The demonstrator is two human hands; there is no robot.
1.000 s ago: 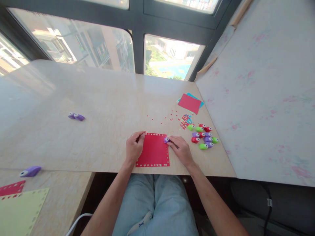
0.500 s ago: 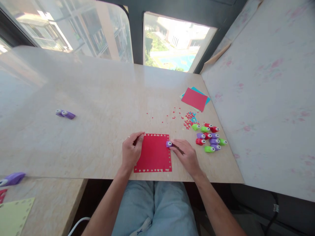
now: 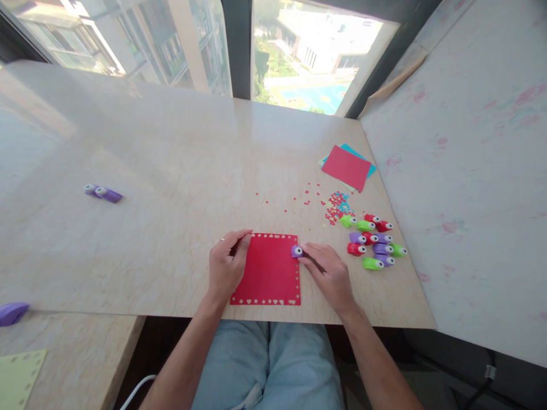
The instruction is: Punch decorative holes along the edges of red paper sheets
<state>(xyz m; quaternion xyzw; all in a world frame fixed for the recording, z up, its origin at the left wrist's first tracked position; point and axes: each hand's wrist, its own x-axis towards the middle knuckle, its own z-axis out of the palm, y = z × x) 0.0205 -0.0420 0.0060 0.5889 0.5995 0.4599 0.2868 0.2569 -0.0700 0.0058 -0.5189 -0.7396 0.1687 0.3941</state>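
A red sheet of paper (image 3: 271, 270) lies near the table's front edge, with small punched shapes such as hearts and stars along its top, bottom and right borders. My left hand (image 3: 228, 259) grips the sheet at its upper left, thumb and fingers closed on the edge and covering most of the left border. With thumb and fingertips, my right hand (image 3: 329, 273) holds a small purple craft punch (image 3: 297, 251) with a round white-and-black top. The punch sits on the sheet's right edge, near the upper corner.
Several green, red and purple craft punches (image 3: 374, 265) cluster at the right, beside scattered red and blue paper bits (image 3: 337, 205). Behind them lie stacked coloured sheets (image 3: 346, 168). Two purple punches (image 3: 109, 195) lie far left. A yellow punched sheet (image 3: 19, 376) rests at lower left.
The camera view has tilted down and shifted slightly. Both hands, the red sheet and the purple punch keep nearly the same places relative to one another.
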